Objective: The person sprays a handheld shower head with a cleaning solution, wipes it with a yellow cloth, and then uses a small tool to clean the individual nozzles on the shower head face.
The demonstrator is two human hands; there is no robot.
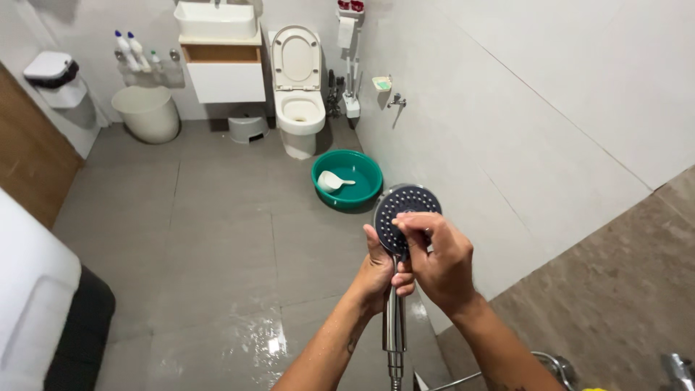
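- I am holding a round chrome shower head (405, 210) upright in front of me, its dark nozzle face turned toward me, above the wet grey floor (217, 275) and just beside the white tiled wall (521, 130).
- My left hand (382, 274) is wrapping closed around the top of the chrome handle (394, 326), just under the head.
- My right hand (438, 261) is curling over the lower part of the nozzle face, fingertips (402, 224) pressing on it; the two hands are touching.
- Beyond the head, a green basin (365, 190) is sitting on the floor with a white scoop (331, 182) lying in it.
- Farther back, a white toilet (299, 94) is standing with its lid raised.
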